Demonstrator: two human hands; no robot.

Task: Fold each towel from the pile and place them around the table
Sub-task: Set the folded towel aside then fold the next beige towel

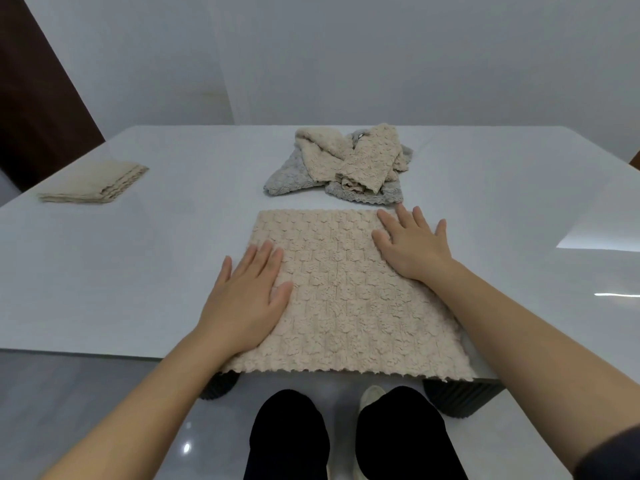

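You press both palms flat on a beige towel (346, 299) spread across the near middle of the white counter (138, 271). Its scalloped near edge reaches just past the counter's near rim. Your left grip (247, 296) is released, fingers straight, lying over the towel's left edge with the outer fingers on bare counter. Your right grip (414, 244) is likewise released, fingers spread, resting on the towel's far right corner and grasping nothing.

Just beyond the towel's far edge lies the pile (341, 164), beige towels crumpled on top of grey ones. A folded towel (93, 183), also beige, sits well apart at the far left of the counter. Below the near rim, your dark trousers (291, 438) and one pale shoe (370, 396) show above a glossy grey floor (86, 393), between two dark ribbed counter legs (221, 386).
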